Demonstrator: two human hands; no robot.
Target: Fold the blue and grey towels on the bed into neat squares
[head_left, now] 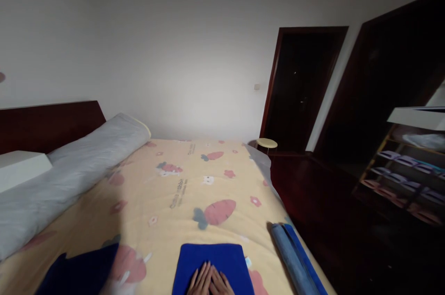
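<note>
My left hand [200, 282] and my right hand [221, 284] lie flat side by side, fingers stretched out, on a folded bright blue cloth [212, 258] at the near edge of the bed. The cloth rests on a yellow bedspread [181, 188] printed with carrots and flowers. Only the fingers of both hands show; the rest is cut off by the bottom edge. Neither hand holds anything.
A rolled blue and denim cloth [295, 258] lies at the bed's right edge. A dark navy garment [81, 272] sits lower left. A long grey bolster [66, 174] lies along the dark headboard [48, 123]. A round stool [266, 143], dark doorway [302, 86] and shoe rack [406, 174] stand right.
</note>
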